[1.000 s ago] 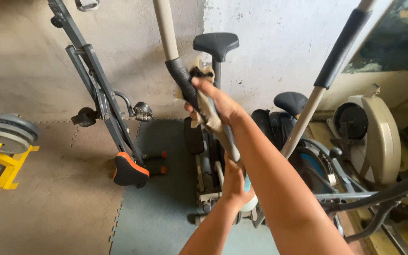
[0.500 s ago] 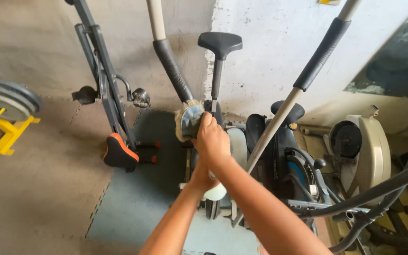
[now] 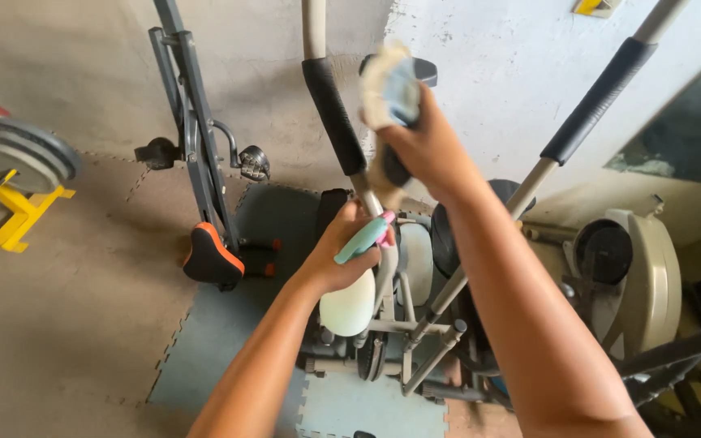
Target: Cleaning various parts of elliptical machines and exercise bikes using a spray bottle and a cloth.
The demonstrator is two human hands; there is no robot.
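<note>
At far left of the frame, a yellow stand [image 3: 11,217] carries grey weight plates [image 3: 26,152], and a folded exercise bike [image 3: 201,174] leans upright. At centre, your left hand [image 3: 338,255] is curled shut around the spray bottle [image 3: 350,300], its nozzle kept up near the handlebar. Just right, your right hand [image 3: 423,146] is closed on a bunched cloth [image 3: 389,91], pressed beside the black foam grip [image 3: 334,113] of the cross-trainer.

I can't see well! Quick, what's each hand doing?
Left hand: closed, holding a spray bottle.
Right hand: closed, holding a cloth by the handlebar.
</note>
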